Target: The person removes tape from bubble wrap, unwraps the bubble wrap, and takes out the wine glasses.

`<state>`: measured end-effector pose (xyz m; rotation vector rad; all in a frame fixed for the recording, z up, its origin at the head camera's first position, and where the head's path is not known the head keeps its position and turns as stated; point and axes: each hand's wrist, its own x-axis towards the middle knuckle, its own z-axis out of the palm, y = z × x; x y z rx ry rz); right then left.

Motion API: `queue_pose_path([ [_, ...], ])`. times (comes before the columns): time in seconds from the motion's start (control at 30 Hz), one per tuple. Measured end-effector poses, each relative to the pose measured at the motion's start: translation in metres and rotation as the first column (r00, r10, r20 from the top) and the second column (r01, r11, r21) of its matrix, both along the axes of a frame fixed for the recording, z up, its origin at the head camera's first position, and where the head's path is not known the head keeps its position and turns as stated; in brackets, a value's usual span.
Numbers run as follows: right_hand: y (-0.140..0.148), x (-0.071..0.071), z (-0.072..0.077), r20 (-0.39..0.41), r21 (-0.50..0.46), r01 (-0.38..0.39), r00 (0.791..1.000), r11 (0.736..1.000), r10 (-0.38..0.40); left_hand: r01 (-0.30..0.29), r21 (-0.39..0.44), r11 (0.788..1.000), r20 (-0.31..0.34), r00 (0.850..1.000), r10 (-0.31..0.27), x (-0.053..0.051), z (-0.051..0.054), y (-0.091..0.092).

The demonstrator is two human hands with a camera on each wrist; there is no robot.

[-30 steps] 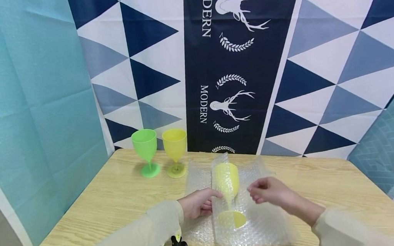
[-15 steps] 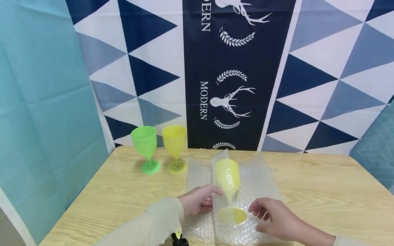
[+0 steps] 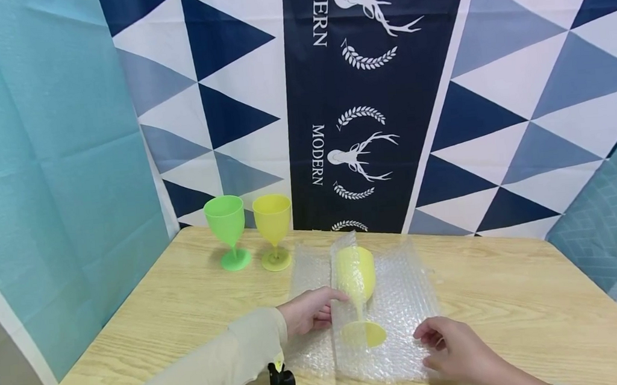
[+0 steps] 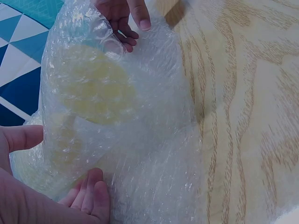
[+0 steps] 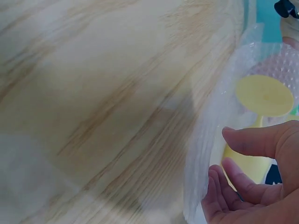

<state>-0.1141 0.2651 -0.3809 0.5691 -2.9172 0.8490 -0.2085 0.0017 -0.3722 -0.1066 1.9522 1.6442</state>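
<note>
A yellow plastic goblet (image 3: 366, 272) lies on a sheet of bubble wrap (image 3: 403, 288), its bowl away from me. The wrap's left flap (image 3: 349, 358) is folded over the goblet's left part. My left hand (image 3: 309, 312) holds this flap at the goblet's left side, thumb on top and fingers low beside it, as the left wrist view shows. At the wrap's lower right edge is my right hand (image 3: 453, 347), thumb and loosely bent fingers apart. In the right wrist view, the right fingertips (image 5: 212, 186) reach the sheet's edge; whether they bear on it is unclear.
A green goblet (image 3: 226, 226) and another yellow goblet (image 3: 273, 222) stand upright at the back left of the wooden table (image 3: 186, 299). Behind the table hangs a patterned cloth (image 3: 241, 101), with a teal curtain (image 3: 67, 163) at the left.
My right hand has come down toward me from beside the goblet, then moved right to the wrap's lower right edge, its fingers spreading from a pinch-like pose. The left hand stays on the flap.
</note>
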Motion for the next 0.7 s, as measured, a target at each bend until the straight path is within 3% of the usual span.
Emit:
queue_pose_path([
  [0.17, 0.006, -0.001, -0.002, -0.043, 0.059, -0.022, 0.999, 0.998, 0.025, -0.008, -0.003, 1.0, 0.003, 1.0, 0.008, -0.001, -0.001, 0.0],
  [0.3, 0.009, -0.002, 0.0, 0.037, 0.126, -0.058, 0.998, 0.99, 0.054, -0.008, -0.002, 1.0, -0.008, 1.0, 0.008, -0.002, -0.002, 0.001],
  [0.47, 0.005, -0.002, 0.005, 0.179, 0.238, -0.013, 0.983, 0.971, -0.031, 0.002, -0.005, 1.0, -0.022, 1.0, -0.003, -0.002, -0.004, 0.002],
  [0.53, 0.003, -0.001, 0.007, 0.188, 0.29, -0.023, 0.982, 0.957, -0.034, 0.009, -0.017, 1.0, -0.032, 0.999, -0.01, -0.001, -0.003, 0.002],
  [0.7, 0.0, -0.001, 0.009, 0.093, 0.401, -0.136, 0.99, 0.906, 0.108, 0.013, -0.067, 0.998, -0.055, 0.998, -0.017, 0.002, 0.0, 0.003],
])
